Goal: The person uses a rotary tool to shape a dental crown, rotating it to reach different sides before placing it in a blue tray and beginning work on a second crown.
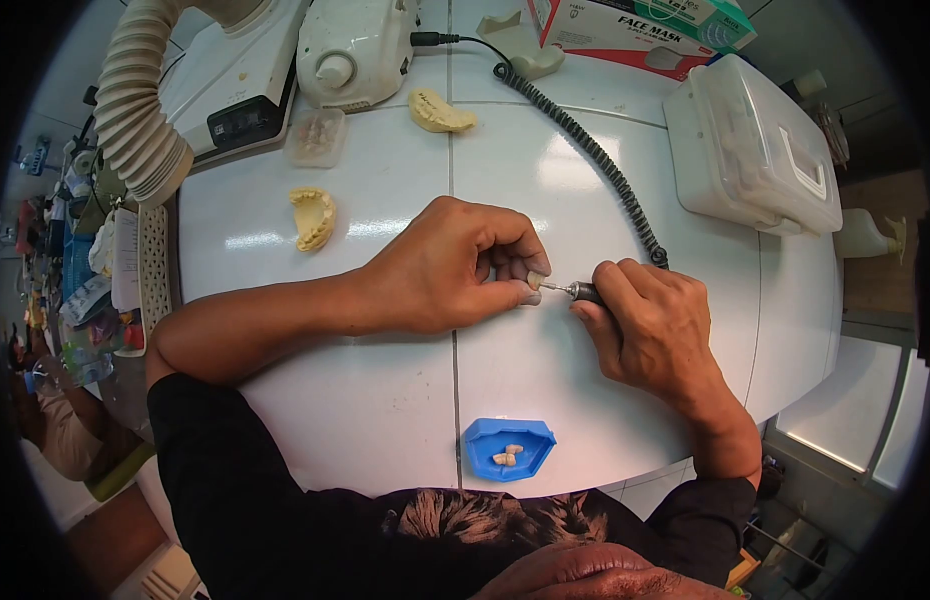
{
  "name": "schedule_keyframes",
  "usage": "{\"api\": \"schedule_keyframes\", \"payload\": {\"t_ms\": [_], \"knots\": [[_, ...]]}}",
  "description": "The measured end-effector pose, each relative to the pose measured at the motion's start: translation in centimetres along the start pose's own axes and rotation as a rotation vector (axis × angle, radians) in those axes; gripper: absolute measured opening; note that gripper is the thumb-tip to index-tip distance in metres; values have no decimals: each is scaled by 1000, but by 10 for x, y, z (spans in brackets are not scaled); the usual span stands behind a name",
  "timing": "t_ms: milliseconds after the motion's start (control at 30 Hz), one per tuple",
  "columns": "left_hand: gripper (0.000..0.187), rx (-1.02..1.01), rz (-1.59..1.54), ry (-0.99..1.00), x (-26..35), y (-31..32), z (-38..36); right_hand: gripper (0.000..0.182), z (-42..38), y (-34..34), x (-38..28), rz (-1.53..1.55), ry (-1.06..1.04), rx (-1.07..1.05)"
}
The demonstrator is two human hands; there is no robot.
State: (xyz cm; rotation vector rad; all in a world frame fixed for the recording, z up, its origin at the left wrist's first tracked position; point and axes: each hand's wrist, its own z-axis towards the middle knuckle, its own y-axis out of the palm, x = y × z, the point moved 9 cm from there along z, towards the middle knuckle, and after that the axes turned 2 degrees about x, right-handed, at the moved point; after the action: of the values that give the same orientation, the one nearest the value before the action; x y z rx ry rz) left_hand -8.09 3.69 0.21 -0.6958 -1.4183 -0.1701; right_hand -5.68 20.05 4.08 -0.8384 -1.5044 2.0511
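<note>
White worktable (365,400), crossed by dark seams and lit from above, with a person in a black shirt (255,490) seated at its near edge. Left hand (475,265): thumb and index finger pinch a small pale piece (535,281) at their tips, the other fingers curled in behind; the piece is thus held above the middle of the table. Right hand (650,320): thumb and fingers are wrapped round a dark handpiece (588,292), whose thin metal bit (555,288) points leftward at the piece; whether the two touch, I cannot tell. From the handpiece a coiled cord (595,155) runs to the far side, near a white control unit (350,55). Close to the person, a blue tray (477,442) contains a few more pale bits (507,457). Beyond the left arm lie a yellowish cast (312,218), a clear box (316,138) and, farther right, a second cast (440,112). At far left, a ribbed hose (140,100) hangs over the table's corner; at right stand a white case (750,145) and, behind it, a face-mask carton (625,40).
</note>
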Motion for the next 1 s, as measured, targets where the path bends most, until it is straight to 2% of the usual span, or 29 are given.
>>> {"api": "schedule_keyframes", "payload": {"t_ms": [1000], "knots": [[22,2,-18,-23,-1,-1,0,28,0,0,0,-6,18,-4]]}}
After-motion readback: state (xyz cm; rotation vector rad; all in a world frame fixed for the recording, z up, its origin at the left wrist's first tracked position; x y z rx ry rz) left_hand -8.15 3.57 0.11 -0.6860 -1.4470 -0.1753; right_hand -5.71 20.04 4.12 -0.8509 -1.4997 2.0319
